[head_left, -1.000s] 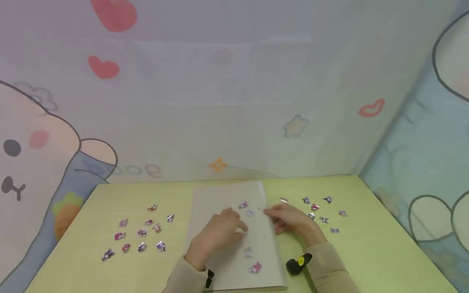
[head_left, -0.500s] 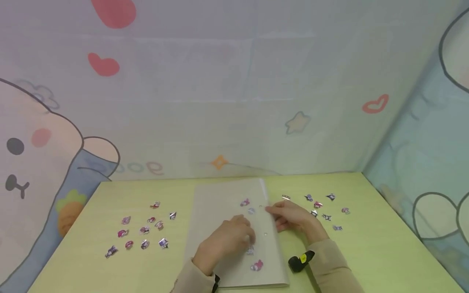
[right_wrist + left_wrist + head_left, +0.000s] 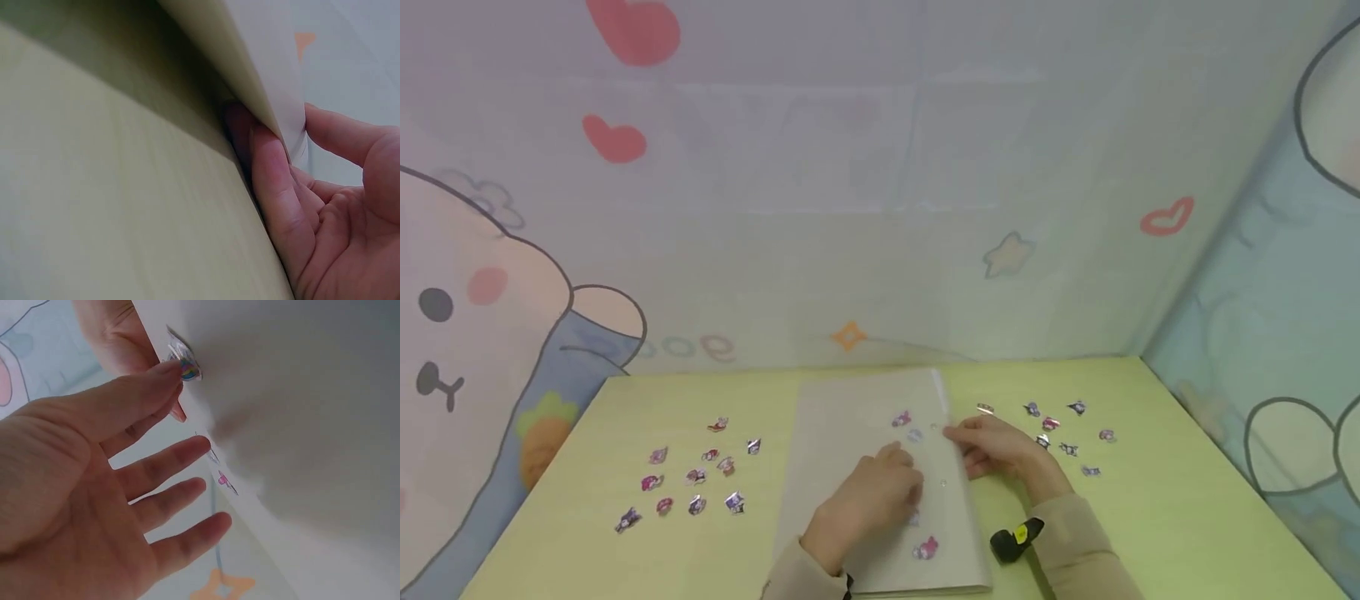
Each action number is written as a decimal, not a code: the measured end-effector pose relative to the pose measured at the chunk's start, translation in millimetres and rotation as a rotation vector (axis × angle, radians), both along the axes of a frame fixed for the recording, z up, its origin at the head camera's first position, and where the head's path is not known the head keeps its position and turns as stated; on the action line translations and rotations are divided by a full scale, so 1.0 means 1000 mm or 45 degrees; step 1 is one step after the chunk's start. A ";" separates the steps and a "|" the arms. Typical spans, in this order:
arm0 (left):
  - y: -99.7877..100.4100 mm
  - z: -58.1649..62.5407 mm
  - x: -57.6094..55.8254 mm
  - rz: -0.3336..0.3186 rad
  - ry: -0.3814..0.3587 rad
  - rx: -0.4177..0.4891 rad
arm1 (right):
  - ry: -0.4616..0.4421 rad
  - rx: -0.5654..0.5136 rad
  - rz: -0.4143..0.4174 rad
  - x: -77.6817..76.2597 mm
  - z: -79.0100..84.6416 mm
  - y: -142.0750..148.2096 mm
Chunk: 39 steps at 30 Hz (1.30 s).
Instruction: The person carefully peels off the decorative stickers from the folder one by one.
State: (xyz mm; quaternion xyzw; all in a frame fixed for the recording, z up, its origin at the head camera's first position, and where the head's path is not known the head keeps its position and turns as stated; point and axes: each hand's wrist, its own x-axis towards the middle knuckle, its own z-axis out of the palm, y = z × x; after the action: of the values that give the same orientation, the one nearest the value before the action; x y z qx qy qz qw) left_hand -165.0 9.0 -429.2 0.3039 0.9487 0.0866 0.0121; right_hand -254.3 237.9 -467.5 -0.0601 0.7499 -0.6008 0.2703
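Observation:
A white booklet [image 3: 835, 417] lies on the pale yellow table, several small cartoon stickers along its right side. Above its lower middle, my left hand [image 3: 872, 500] pinches a shiny clear-edged sticker [image 3: 189, 365] between thumb and forefinger, right at the page surface; its other fingers spread loosely. In the head view that hand covers most of this sticker. A pink sticker [image 3: 926, 547] sits just below, and another pink one [image 3: 901, 418] is farther up the page. My right hand [image 3: 1000, 442] grips the booklet's right edge, thumb on top and fingers underneath, with the edge raised off the table.
Loose stickers [image 3: 696, 476] are scattered on the table left of the booklet. Another group of stickers [image 3: 1050, 423] lies beyond the right hand. A printed cloth backdrop [image 3: 880, 208] stands along the table's far edge.
My left hand has moved down the page toward the lower sticker, its fingers closing there. The right hand keeps its grip on the booklet's edge.

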 end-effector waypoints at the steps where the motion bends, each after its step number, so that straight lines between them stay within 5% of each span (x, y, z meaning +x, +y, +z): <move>1: 0.001 0.000 0.000 0.011 0.008 -0.013 | 0.003 0.001 0.006 0.000 0.000 0.000; 9: 0.002 0.002 -0.002 -0.062 0.046 0.026 | 0.016 -0.014 0.016 -0.002 0.001 0.003; 19: 0.005 -0.001 -0.003 -0.054 0.015 0.061 | 0.009 -0.003 0.017 -0.003 -0.001 0.004; 30: 0.001 0.008 0.003 -0.073 0.050 0.091 | 0.023 0.002 0.018 -0.003 -0.004 0.003; 39: -0.038 0.014 0.004 -0.067 0.071 0.225 | 0.047 -0.006 0.037 -0.001 -0.002 0.004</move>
State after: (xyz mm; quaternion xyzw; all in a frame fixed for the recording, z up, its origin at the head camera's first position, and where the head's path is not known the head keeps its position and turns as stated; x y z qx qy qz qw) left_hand -160.7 -29.5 -415.2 0.3310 0.9290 0.1610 -0.0390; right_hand -255.2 241.5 -469.3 -0.0829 0.7523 -0.5974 0.2650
